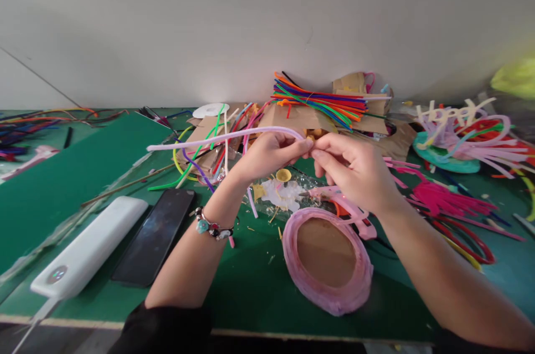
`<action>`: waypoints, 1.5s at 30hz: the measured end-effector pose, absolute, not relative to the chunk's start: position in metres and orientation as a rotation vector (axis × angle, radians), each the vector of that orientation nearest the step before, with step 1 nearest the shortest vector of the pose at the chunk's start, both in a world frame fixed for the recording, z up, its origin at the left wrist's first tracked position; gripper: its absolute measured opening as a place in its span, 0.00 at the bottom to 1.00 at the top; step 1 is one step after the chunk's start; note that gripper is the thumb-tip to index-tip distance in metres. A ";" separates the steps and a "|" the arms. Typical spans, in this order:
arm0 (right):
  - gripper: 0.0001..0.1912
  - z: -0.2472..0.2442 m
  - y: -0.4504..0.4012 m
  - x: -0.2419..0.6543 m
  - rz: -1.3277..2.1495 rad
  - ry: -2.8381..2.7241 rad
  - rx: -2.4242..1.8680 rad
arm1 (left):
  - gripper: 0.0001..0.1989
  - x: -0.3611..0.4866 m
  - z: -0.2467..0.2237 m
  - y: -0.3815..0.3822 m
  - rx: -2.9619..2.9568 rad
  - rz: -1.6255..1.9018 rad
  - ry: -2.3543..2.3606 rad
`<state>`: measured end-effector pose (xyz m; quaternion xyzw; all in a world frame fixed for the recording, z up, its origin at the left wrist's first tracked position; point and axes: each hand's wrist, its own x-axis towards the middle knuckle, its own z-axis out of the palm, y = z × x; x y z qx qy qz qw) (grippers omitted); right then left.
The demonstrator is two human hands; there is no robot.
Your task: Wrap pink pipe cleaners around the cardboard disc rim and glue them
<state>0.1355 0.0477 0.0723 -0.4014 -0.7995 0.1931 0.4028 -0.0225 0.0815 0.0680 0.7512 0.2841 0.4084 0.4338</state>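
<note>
A long lilac pipe cleaner [209,140] runs out to the left from my left hand [267,160], which is closed around it; its near end bends down at my fingertips. My right hand [357,173] meets the left at the fingertips, thumb and forefinger pinched together. Whatever is in that pinch is hidden. Below the hands, a pink glue gun [355,212] lies with its nozzle pointing left. Nearer to me rests an oval brown cardboard disc [326,251] with a thick rim of lilac pipe cleaner [290,253].
A bundle of coloured pipe cleaners [317,98] lies on cardboard at the back. On the left are a white power bank [90,248] and a black phone [154,239]. A small yellow cup [283,175] sits by dried glue. Magenta pipe cleaners [451,198] are at right.
</note>
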 end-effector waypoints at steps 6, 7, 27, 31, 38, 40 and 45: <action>0.07 0.076 0.049 0.136 1.418 -1.727 -0.835 | 0.11 -0.028 0.072 0.079 1.947 1.012 0.597; 0.07 0.076 0.049 0.135 1.524 -1.694 -0.797 | 0.11 -0.029 0.072 0.079 1.933 1.000 0.573; 0.09 0.061 0.050 0.130 -0.462 -2.089 -0.985 | 0.17 -0.011 0.069 0.081 1.411 0.989 0.785; 0.07 0.071 0.046 0.133 0.677 -1.962 -0.993 | 0.16 -0.013 0.069 0.080 1.492 0.978 0.696; 0.05 0.075 0.048 0.134 1.691 -1.467 -0.732 | 0.13 -0.022 0.066 0.081 1.743 0.989 0.491; 0.05 0.073 0.050 0.133 1.758 -1.443 -0.721 | 0.12 -0.024 0.066 0.082 1.816 1.024 0.489; 0.07 0.066 0.050 0.128 1.039 -1.816 -0.993 | 0.13 -0.023 0.066 0.085 1.863 1.084 0.594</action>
